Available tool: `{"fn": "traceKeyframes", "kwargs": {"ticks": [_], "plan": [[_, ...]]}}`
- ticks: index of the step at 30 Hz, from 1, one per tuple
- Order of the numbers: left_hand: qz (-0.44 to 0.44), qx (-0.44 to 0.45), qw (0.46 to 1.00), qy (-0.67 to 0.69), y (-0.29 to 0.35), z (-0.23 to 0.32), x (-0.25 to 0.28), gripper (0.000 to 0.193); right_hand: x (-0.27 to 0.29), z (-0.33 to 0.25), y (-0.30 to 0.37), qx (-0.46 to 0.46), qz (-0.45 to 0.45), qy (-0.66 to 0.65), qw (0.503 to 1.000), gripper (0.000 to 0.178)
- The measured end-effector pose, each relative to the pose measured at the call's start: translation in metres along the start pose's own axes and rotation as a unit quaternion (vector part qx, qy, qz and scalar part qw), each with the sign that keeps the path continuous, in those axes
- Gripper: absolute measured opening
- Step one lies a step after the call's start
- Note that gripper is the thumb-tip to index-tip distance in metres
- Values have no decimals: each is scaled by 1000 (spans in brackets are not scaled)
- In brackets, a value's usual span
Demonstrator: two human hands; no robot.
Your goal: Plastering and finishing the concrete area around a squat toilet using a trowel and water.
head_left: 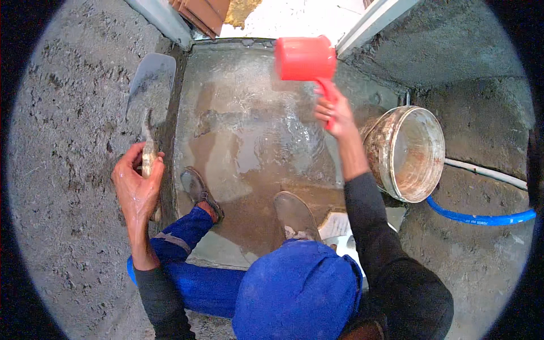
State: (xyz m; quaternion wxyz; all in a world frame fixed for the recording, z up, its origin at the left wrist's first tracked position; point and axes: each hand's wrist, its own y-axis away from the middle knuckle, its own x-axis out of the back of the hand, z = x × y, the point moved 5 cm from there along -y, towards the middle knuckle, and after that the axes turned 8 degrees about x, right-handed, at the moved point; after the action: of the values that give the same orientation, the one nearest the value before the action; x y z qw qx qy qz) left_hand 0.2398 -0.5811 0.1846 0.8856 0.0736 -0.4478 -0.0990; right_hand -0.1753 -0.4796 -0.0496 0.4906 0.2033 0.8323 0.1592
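Note:
My left hand (pixel 135 184) is closed around the worn handle of a trowel (pixel 153 85), whose broad, rounded blade points away from me against the rough wall on the left. My right hand (pixel 338 116) grips the handle of a red plastic dipper (pixel 305 59), held tilted above the wet floor (pixel 221 122). Water ripples and splashes on the grey cement below it. Whether any water is left inside the dipper is hidden. To the right of my right forearm leans a cement-stained bucket (pixel 381 153) with its opening turned toward me.
A blue hose (pixel 481 218) and a pale pipe (pixel 487 174) run along the right wall behind the bucket. My shoes (pixel 296 215) stand on the wet floor, with a white object (pixel 337 226) beside the right one. A doorway with a pale frame (pixel 377 22) opens at the far end.

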Motion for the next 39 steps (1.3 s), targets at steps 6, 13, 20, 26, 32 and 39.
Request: {"fn": "traceKeyframes", "kwargs": {"ticks": [6,13,20,26,32,39], "plan": [[8,11,1000,-10,4,0,3,25,-25,-131,194,273,363,438,776,43],[-91,119,965,217,-7,-32,-51,20,64,-178,295,211,469,729,452,53],[-210,215,899,320,10,-47,-122,29,10,-122,225,380,259,734,499,34],[-237,197,904,295,18,-33,-134,38,-156,123,125,-35,-164,452,876,50],[-118,-5,993,26,11,14,-90,49,-122,185,30,117,-167,488,849,40],[-126,-103,985,-53,39,56,-9,58,-40,246,-95,88,-106,732,668,42]]}}
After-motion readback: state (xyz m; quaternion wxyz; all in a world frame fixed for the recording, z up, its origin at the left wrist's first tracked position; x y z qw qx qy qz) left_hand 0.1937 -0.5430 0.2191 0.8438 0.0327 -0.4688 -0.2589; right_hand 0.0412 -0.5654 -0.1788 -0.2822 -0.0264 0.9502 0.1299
